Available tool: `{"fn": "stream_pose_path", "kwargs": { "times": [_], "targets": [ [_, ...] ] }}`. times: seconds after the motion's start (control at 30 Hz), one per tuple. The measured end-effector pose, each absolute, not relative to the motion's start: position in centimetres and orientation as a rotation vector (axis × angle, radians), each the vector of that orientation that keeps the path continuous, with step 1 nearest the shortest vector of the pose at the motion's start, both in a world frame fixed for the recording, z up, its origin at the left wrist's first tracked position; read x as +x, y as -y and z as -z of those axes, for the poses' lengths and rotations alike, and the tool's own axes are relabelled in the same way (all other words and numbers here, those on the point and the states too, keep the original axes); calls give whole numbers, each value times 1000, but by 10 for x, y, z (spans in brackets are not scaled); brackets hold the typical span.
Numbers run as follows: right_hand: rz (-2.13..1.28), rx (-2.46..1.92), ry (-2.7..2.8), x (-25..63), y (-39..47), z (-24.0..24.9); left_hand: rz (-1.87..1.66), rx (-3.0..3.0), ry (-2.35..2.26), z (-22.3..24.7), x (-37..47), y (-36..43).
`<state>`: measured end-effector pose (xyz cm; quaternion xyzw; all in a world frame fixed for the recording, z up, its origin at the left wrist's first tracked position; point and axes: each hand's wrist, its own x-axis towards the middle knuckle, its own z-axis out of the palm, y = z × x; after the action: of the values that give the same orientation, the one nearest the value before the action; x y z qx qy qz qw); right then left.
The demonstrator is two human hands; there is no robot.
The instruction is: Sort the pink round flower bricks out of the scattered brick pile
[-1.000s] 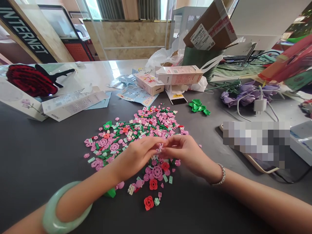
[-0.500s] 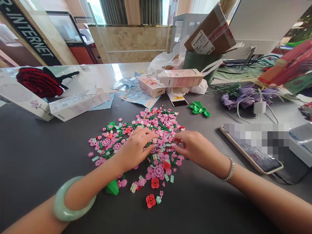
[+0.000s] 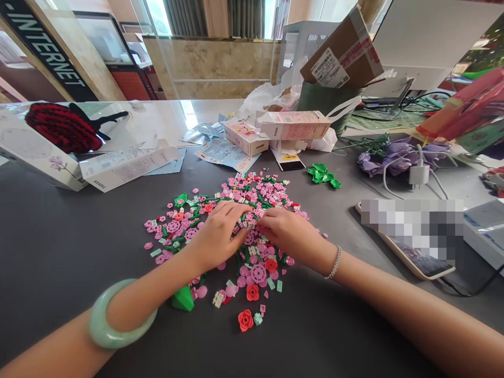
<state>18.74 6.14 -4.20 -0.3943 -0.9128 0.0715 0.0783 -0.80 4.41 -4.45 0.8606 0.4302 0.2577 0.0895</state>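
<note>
Dark grey tabletop (image 3: 315, 331) spreads beneath a broad pile of small plastic flower-building pieces (image 3: 271, 191), the landmark here, with a marbled panel (image 3: 220, 65) in the background well beyond it. Pink blossoms, green stems and pale mint tiles make up most of the pile. At its near edge lie two red rose-shaped pieces (image 3: 245, 320) and, near the left forearm, a green faceted piece (image 3: 183, 299).

Over the middle of the pile, the left hand (image 3: 218, 233) curves palm down, its thumb and fingertips close to the pieces; whether it grips one cannot be told. Just beside it, the right hand (image 3: 293, 236) has its fingers drawn together at the pile, and anything pinched there is hidden.

As far as can be judged, the pieces are at an early stage: nearly all lie loose and mixed, and no complete flower shows among them. Right of the pile's far end sits a green leaf-like cluster (image 3: 325, 175), perhaps several parts together.

Beyond the pile are a blue printed sheet (image 3: 228, 155) and a pink-and-white carton (image 3: 293, 126); to its far left, a white printed carton (image 3: 128, 167). To its right lie a phone (image 3: 427, 260) and, farther back, purple artificial flowers (image 3: 397, 152).
</note>
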Motion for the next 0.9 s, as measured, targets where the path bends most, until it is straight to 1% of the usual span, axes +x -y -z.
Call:
{"fn": "stream_pose_path", "kwargs": {
  "times": [0.43, 0.57, 0.63, 0.8, 0.9],
  "targets": [
    [-394, -1177, 2663, 192, -61, 36, -790, 2594, -1249, 41, -6, -41],
    [-446, -1169, 2544, 193, -59, 35, -801, 2621, -1232, 40, -6, -40],
    [-591, -1125, 2387, 194, -58, 35, -813, 2639, -1224, 39, -6, -40],
    [-1124, -1027, 1925, 193, -55, 31, -805, 2740, -1196, 36, -5, -37],
    [-1277, -999, 1794, 191, -50, 27, -787, 2974, -1178, 34, -3, -35]
  ]
}}
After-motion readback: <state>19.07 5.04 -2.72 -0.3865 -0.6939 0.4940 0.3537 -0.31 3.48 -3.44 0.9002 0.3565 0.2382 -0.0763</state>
